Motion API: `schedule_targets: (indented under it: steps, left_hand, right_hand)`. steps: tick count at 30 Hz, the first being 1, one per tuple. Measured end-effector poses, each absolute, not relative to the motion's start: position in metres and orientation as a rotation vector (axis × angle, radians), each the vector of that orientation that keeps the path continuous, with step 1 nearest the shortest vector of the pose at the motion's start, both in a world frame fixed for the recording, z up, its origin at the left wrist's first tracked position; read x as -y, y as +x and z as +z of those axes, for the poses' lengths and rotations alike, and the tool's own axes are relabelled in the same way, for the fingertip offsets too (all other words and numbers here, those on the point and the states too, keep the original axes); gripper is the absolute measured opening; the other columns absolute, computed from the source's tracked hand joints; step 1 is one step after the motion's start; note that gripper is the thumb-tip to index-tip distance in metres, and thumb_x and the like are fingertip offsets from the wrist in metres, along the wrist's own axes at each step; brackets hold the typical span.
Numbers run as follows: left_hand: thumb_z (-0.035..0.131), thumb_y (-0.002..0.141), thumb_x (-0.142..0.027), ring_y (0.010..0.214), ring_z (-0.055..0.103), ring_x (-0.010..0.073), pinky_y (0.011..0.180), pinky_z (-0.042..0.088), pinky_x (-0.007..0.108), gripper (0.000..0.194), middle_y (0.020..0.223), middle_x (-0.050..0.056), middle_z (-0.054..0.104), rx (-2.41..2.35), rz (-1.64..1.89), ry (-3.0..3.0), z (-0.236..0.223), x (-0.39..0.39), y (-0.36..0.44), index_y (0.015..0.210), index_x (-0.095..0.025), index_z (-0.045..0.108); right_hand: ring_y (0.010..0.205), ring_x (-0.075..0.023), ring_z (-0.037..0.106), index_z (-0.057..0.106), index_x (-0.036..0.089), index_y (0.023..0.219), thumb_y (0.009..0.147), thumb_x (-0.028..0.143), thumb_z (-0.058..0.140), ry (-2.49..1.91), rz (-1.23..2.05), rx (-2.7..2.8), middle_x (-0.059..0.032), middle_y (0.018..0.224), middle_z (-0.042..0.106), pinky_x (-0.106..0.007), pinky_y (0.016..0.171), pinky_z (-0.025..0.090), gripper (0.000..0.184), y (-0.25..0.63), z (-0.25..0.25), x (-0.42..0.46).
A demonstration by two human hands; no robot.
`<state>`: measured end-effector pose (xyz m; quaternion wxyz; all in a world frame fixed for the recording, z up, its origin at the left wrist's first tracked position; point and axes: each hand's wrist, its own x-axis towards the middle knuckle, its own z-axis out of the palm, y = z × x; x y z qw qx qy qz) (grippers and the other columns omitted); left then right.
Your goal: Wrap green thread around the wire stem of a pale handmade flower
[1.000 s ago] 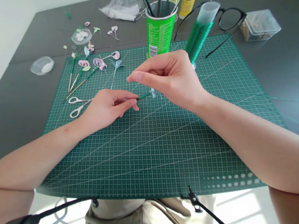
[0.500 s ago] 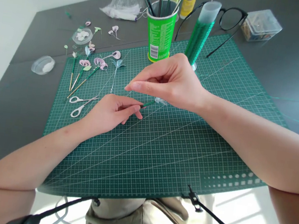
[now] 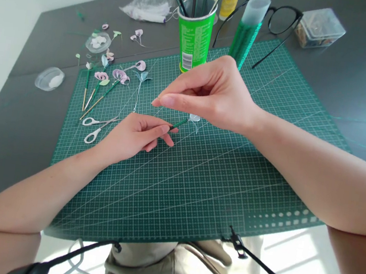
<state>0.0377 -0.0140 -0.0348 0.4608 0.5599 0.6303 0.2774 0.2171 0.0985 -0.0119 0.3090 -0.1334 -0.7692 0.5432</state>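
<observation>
My left hand pinches a green-wrapped flower stem between thumb and fingers. A pale blue flower tips the stem at its right end, partly behind the other hand. Above it my right hand is closed in a pinch; whatever its fingertips hold is too fine to make out. White-handled scissors lie just left of my left hand, blades partly hidden by it. Beyond them a loose light blue flower on a thin wire rests on the green cutting mat.
A green cup with several sticks stands behind my right hand, beside a tube of green thread. Farther back are glasses, a glue bottle and a clear box. Several finished flowers lie at the left.
My left hand has shifted slightly right with the stem, and the blue flower has turned. My right hand dipped a little, then rose slightly, still pinched.
</observation>
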Motion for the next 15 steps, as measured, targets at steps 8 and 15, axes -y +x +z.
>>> schedule_targets:
  steps: [8, 15]
  left_hand:
    - [0.065, 0.100, -0.034, 0.042, 0.040, -0.0001, 0.040, 0.023, 0.017, 0.034, 0.104, 0.013, 0.083, -1.451, 0.716, 1.141, -0.0368, 0.0101, 0.0358, 0.078, -0.012, 0.080]
    - [0.067, 0.098, -0.035, 0.046, 0.047, 0.0048, 0.046, 0.039, 0.020, 0.028, 0.092, 0.010, 0.084, -1.486, 0.672, 1.285, -0.0350, 0.0130, 0.0380, 0.086, -0.015, 0.083]
  right_hand:
    - [0.072, -0.0041, 0.063, 0.081, 0.010, 0.082, 0.092, 0.020, 0.077, -0.277, 1.481, 2.044, 0.0055, 0.070, 0.070, -0.011, 0.055, 0.036, 0.014, 0.2201, -0.0136, -0.0925]
    - [0.080, -0.0089, 0.067, 0.080, 0.013, 0.084, 0.092, 0.018, 0.077, -0.391, 1.368, 2.090, 0.0028, 0.076, 0.073, -0.016, 0.057, 0.039, 0.010, 0.2176, -0.0105, -0.0942]
